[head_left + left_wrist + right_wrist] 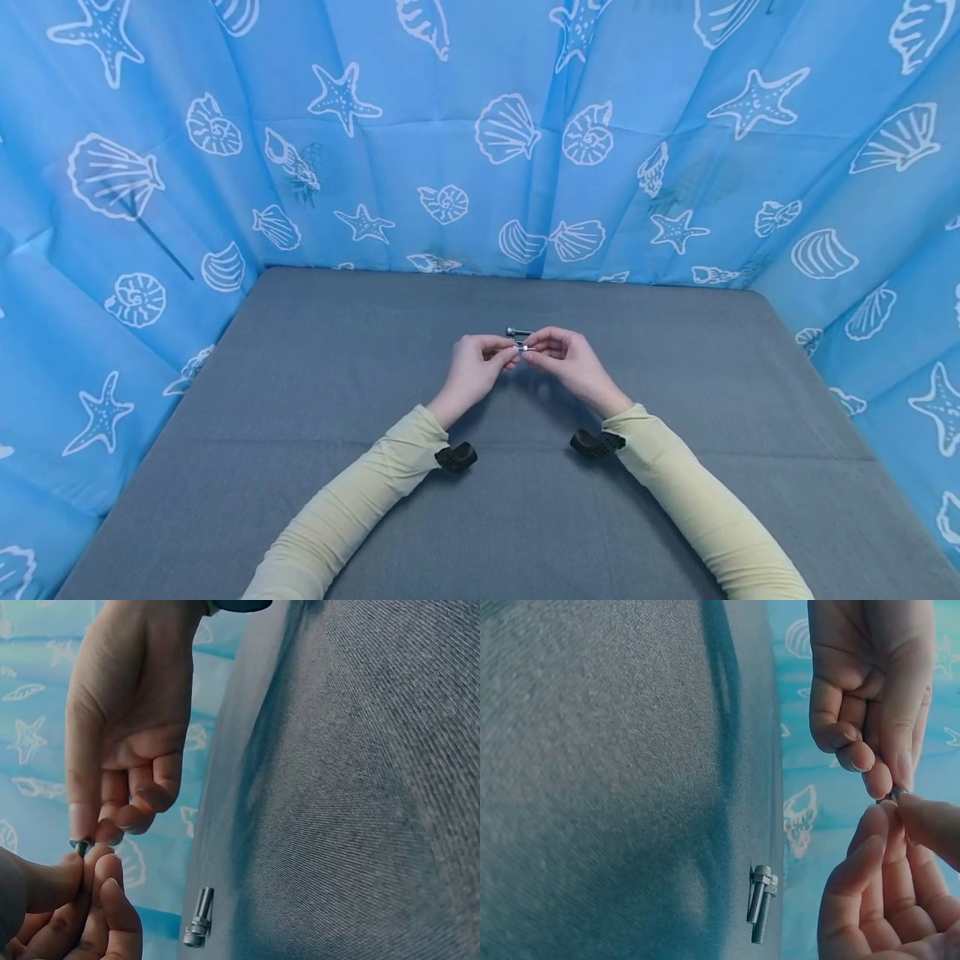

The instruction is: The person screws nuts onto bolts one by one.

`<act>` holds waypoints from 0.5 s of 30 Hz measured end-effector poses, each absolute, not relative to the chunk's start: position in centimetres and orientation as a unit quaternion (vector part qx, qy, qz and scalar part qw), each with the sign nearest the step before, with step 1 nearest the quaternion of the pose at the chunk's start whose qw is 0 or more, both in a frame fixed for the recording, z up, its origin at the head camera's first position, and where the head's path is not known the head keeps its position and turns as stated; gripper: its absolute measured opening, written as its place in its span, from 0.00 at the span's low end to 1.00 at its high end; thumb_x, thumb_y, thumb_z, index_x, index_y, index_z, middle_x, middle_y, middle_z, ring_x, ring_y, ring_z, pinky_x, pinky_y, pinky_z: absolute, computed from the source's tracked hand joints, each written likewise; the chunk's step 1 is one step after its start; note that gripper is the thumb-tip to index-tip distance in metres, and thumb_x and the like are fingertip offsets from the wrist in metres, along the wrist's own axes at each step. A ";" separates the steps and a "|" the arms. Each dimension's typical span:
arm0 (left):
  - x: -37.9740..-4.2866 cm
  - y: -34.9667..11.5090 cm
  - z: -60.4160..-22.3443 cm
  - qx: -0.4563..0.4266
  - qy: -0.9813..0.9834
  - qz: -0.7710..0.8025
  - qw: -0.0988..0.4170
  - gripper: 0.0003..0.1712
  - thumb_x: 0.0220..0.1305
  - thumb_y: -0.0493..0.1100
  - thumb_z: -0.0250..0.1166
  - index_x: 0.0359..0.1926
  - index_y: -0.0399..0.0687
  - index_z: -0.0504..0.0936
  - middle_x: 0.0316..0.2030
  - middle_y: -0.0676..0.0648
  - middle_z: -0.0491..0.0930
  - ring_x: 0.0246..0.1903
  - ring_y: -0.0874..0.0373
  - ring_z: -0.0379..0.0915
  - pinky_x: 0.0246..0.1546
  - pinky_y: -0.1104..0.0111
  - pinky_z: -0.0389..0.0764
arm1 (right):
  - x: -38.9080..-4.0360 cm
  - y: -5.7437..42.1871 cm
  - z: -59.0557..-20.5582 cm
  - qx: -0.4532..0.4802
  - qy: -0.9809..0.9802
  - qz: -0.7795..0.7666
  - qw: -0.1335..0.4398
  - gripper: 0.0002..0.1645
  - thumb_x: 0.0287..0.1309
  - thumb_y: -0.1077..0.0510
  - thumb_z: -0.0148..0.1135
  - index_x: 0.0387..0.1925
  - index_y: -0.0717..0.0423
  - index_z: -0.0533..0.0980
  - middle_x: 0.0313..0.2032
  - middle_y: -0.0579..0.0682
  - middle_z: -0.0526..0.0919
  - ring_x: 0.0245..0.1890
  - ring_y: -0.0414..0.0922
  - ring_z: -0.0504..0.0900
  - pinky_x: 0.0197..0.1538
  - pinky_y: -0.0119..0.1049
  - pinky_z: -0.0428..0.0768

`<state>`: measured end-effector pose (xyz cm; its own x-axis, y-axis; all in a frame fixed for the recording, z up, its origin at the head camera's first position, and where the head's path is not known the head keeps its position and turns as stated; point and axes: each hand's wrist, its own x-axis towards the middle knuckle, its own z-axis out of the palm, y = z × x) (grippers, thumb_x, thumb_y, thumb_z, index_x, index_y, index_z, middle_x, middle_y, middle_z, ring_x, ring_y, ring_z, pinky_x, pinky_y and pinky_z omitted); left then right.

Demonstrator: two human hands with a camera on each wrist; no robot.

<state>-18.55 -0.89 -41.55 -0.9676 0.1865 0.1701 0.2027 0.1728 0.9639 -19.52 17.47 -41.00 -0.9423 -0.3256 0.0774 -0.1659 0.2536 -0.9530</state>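
Note:
My left hand [474, 371] and right hand [572, 367] meet above the far middle of the table. Between their fingertips sits a small metal bolt [525, 348], pinched from both sides. In the left wrist view a wider rim shows on this bolt [79, 846], with the shank going into the left fingers. Fingertips hide most of it in the right wrist view. Just beyond the hands, two silver bolts [760, 904] lie side by side on the table, each with a round head and what looks like a nut close under it.
Grey cloth covers the table [360, 483]. Around its back and sides hangs a blue curtain [420, 150] printed with white shells and starfish. Black wrist devices [456, 457] stick out from both pale yellow sleeves [360, 500].

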 end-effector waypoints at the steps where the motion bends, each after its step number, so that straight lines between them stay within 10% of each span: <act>1: -18.5 -0.9 -41.6 -0.127 -0.767 -0.629 0.008 0.08 0.64 0.34 0.63 0.42 0.33 0.84 0.29 0.46 0.84 0.31 0.56 0.83 0.35 0.66 0.84 | -19.5 17.4 -41.0 -0.153 0.792 -0.587 0.069 0.12 0.63 0.59 0.62 0.43 0.65 0.77 0.36 0.58 0.83 0.38 0.60 0.81 0.41 0.51 0.80; 15: -18.7 -1.0 -41.6 -0.129 -0.770 -0.624 0.013 0.09 0.64 0.35 0.63 0.41 0.34 0.85 0.29 0.46 0.85 0.31 0.54 0.83 0.33 0.68 0.84 | -19.5 17.5 -41.1 -0.153 0.773 -0.610 0.082 0.12 0.62 0.62 0.62 0.44 0.68 0.76 0.37 0.59 0.82 0.41 0.63 0.81 0.45 0.54 0.80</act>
